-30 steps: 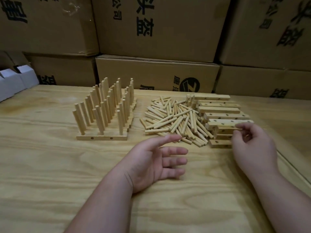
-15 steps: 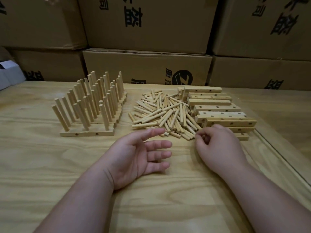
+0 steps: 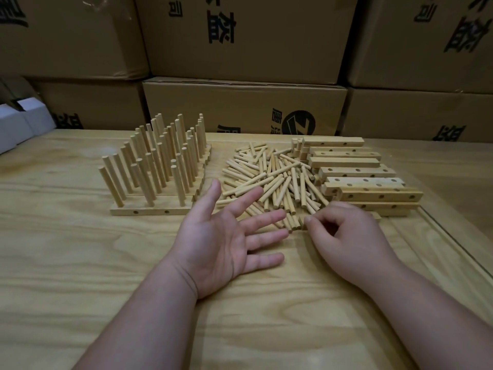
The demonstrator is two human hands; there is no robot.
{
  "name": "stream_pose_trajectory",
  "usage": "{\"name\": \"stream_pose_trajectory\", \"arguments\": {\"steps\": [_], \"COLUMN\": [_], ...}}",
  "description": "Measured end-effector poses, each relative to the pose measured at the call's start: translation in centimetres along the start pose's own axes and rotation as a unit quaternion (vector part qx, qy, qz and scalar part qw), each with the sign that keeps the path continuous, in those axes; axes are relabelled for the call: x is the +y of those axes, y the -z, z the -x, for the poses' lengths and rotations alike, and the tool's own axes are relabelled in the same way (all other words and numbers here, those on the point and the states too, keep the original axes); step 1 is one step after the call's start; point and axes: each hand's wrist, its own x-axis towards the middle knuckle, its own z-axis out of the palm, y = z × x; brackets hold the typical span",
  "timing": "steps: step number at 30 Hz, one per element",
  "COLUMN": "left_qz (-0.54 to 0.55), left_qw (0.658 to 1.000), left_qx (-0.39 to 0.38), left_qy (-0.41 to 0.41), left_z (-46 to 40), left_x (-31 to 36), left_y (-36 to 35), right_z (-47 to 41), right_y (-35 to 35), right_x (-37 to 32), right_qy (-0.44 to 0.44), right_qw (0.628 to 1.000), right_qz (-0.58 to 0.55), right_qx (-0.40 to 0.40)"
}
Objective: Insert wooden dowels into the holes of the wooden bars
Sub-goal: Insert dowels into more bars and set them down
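Observation:
Loose wooden dowels (image 3: 272,177) lie in a pile at the middle of the table. Right of the pile is a stack of drilled wooden bars (image 3: 357,172). To the left stand several bars with upright dowels in them (image 3: 152,166), the nearest bar (image 3: 150,211) showing two side holes. My left hand (image 3: 221,241) rests palm up with straight fingers and holds nothing, its fingertips at the pile's near edge. The fingers of my right hand (image 3: 344,236) are curled, and their tips meet at the nearest dowels (image 3: 292,222). A grip there is hidden.
The pale wooden table (image 3: 80,263) has a groove (image 3: 453,249) running along its right side. Stacked cardboard boxes (image 3: 240,108) wall off the back. A white box (image 3: 16,124) sits at the far left edge.
My right hand left the stack of bars and moved left to the pile's near edge. My left hand stayed open beside it.

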Motion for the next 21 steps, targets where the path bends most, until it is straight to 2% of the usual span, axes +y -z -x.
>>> {"name": "stream_pose_trajectory", "arguments": {"steps": [3,6,10,17,21], "left_qz": [0.002,0.002,0.006,0.018,0.006], "left_qw": [1.0,1.0,0.999,0.997,0.997], "left_qx": [0.01,0.02,0.036,0.075,0.072], "left_qy": [0.003,0.006,0.011,0.007,0.005], "left_z": [0.0,-0.1,-0.2,-0.4,-0.4], "left_x": [0.0,0.0,0.0,0.0,-0.1], "left_y": [-0.1,-0.1,-0.1,-0.2,-0.4], "right_z": [0.2,0.1,0.0,0.1,0.2], "right_y": [-0.1,0.2,0.3,0.3,0.7], "right_x": [-0.5,-0.4,-0.4,-0.9,-1.2], "right_qy": [0.018,-0.002,-0.037,-0.022,0.0], "right_qw": [1.0,0.998,0.989,0.983,0.972], "right_qz": [0.002,0.061,0.138,0.18,0.222], "right_qx": [0.014,0.016,-0.024,-0.03,-0.078]}}
